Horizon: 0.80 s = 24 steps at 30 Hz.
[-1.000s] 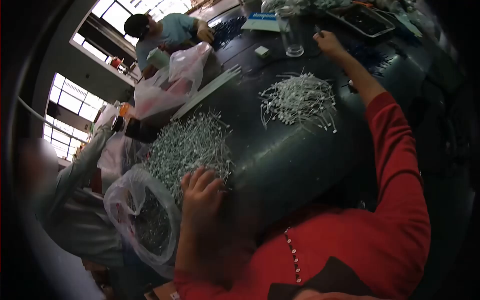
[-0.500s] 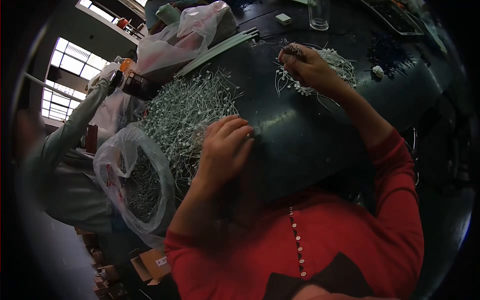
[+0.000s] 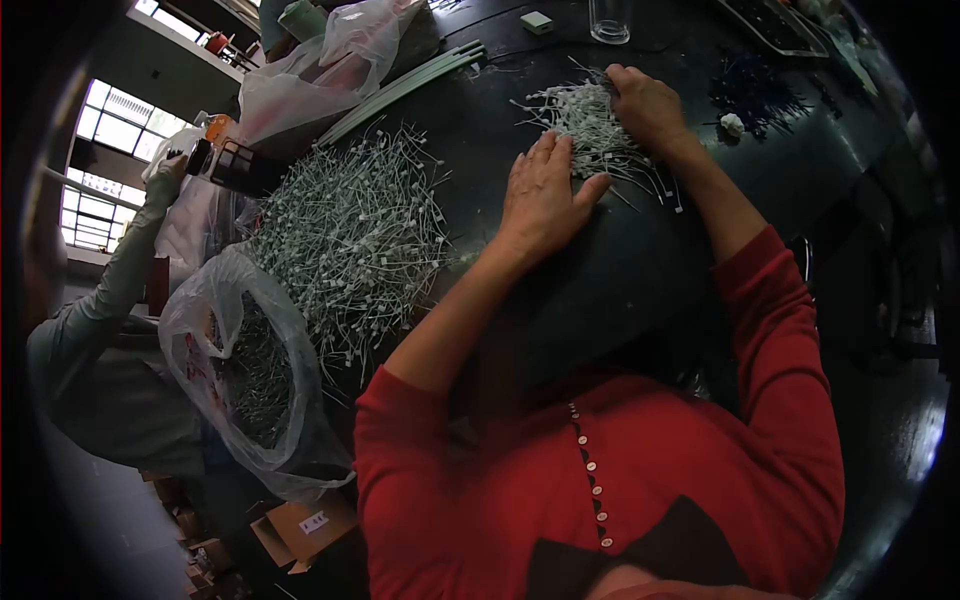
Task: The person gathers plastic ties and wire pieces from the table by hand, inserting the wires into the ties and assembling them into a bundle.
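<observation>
A small pile of white-headed wire pieces (image 3: 590,115) lies on the dark table (image 3: 600,260) between my two hands. My left hand (image 3: 548,195) is spread at the pile's left and near edge, palm down, thumb pointing right. Against the pile's right side rests my right hand (image 3: 648,108), its fingers curled together; what they hold, if anything, is hidden. A larger heap of similar pale green-white pieces (image 3: 350,230) spreads over the table to the left of my left hand.
An open plastic bag (image 3: 300,400) of pieces hangs by the near left edge. Pale strips (image 3: 400,90), a white block (image 3: 536,22), a glass (image 3: 610,20), a dark blue bundle (image 3: 760,95) and a tray (image 3: 775,25) lie farther back. At left is a co-worker's sleeve (image 3: 125,250).
My left hand has moved from the large heap to the small pile. My right hand came back from beside the glass, passed over the small pile and now rests at its right side.
</observation>
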### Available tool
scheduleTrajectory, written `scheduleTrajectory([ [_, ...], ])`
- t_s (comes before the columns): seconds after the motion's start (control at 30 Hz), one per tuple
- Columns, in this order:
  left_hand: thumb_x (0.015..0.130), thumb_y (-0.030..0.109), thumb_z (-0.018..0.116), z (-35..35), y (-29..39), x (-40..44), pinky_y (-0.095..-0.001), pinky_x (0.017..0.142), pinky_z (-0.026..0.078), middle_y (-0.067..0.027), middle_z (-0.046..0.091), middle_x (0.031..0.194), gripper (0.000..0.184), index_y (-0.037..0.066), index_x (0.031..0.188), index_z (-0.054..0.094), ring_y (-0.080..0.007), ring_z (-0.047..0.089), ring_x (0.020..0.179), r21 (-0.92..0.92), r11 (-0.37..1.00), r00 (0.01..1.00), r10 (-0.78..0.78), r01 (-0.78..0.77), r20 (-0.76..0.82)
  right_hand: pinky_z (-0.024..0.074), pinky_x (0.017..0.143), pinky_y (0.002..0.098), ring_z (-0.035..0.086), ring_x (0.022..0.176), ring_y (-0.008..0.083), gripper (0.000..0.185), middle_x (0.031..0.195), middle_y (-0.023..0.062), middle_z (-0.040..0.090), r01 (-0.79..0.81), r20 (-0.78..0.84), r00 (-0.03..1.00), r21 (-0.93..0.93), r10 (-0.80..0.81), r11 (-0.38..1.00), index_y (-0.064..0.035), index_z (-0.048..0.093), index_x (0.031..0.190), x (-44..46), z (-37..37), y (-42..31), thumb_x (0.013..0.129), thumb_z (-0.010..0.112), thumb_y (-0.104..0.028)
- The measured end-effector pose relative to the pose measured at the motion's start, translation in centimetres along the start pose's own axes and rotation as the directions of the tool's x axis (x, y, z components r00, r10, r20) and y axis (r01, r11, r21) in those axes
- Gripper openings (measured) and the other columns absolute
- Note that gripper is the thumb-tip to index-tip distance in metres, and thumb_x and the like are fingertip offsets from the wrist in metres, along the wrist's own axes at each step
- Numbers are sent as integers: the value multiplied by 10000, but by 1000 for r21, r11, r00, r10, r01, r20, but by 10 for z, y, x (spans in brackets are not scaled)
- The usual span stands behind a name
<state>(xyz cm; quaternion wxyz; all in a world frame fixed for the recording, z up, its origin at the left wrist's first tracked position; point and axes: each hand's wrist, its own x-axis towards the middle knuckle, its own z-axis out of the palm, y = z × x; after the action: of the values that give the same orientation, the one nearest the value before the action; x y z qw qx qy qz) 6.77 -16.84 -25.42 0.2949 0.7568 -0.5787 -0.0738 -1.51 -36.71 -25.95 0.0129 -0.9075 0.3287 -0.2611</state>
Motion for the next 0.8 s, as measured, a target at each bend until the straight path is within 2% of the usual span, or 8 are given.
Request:
scheduleTrajectory([
  [0.17, 886, 144, 564, -21, -24, -30, -332, 1006, 372, -180, 457, 1318, 430, -17, 1273, 469, -260, 452, 1222, -309, 951, 974, -43, -29, -224, 501, 746, 474, 633, 865, 368, 166, 968, 153, 630, 32, 21, 999, 126, -35, 991, -73, 557, 971, -14, -9, -33, 833, 496, -142],
  [0.23, 905, 99, 527, -33, -36, -37, -290, 948, 418, -129, 530, 1231, 357, -14, 1242, 494, -198, 525, 1122, -626, 778, 949, -237, 58, -207, 494, 762, 474, 626, 882, 366, 169, 973, 148, 630, 32, 69, 997, 175, -44, 984, -75, 556, 976, -15, -10, -34, 831, 503, -145],
  [0.27, 913, 61, 502, -42, -40, -41, -265, 915, 437, -95, 581, 1141, 309, -9, 1213, 517, -171, 570, 1034, -662, 728, 929, -345, 176, -133, 487, 778, 473, 620, 898, 364, 173, 977, 143, 629, 31, 112, 992, 217, -56, 976, -76, 556, 980, -15, -10, -35, 829, 511, -148],
  [0.37, 911, 36, 489, -48, -58, -49, -267, 904, 447, -101, 601, 1094, 289, -15, 1191, 536, -163, 579, 999, -724, 672, 915, -375, 159, -147, 475, 799, 472, 608, 925, 364, 199, 980, 134, 627, 7, 165, 985, 260, -51, 966, -83, 559, 1015, -15, -12, -41, 835, 510, -150],
  [0.5, 901, 27, 499, -47, -67, -45, -268, 889, 457, -88, 605, 1087, 265, -17, 1153, 570, -147, 582, 981, -623, 770, 948, -283, 137, -142, 476, 796, 468, 605, 925, 369, 234, 987, 129, 626, 45, 49, 997, 334, -65, 941, -86, 561, 1058, -17, 1, -35, 843, 507, -159],
  [0.57, 871, 33, 538, -46, -68, -39, -288, 887, 459, -97, 618, 1079, 245, -3, 1101, 613, -179, 593, 987, -268, 963, 976, -37, -23, -216, 484, 774, 463, 605, 916, 375, 253, 998, 137, 625, 155, -145, 983, 361, -109, 919, -97, 558, 1090, -14, 10, -29, 848, 514, -152],
  [0.7, 835, 71, 592, -41, -54, -35, -329, 881, 453, -132, 619, 1079, 223, 21, 1045, 652, -286, 589, 979, -11, 993, 980, 113, -117, -166, 491, 750, 459, 611, 898, 378, 250, 1003, 142, 631, 150, -195, 978, 385, -79, 910, -98, 547, 1094, -13, 3, -33, 847, 522, -129],
  [0.8, 836, 91, 606, -39, -53, -33, -326, 853, 458, -123, 629, 1034, 209, 20, 1025, 657, -277, 593, 954, -20, 995, 979, 95, -101, -182, 494, 722, 463, 618, 869, 386, 237, 969, 145, 643, 114, -129, 989, 401, -67, 909, -100, 541, 1099, -16, -2, -38, 863, 518, -124],
])
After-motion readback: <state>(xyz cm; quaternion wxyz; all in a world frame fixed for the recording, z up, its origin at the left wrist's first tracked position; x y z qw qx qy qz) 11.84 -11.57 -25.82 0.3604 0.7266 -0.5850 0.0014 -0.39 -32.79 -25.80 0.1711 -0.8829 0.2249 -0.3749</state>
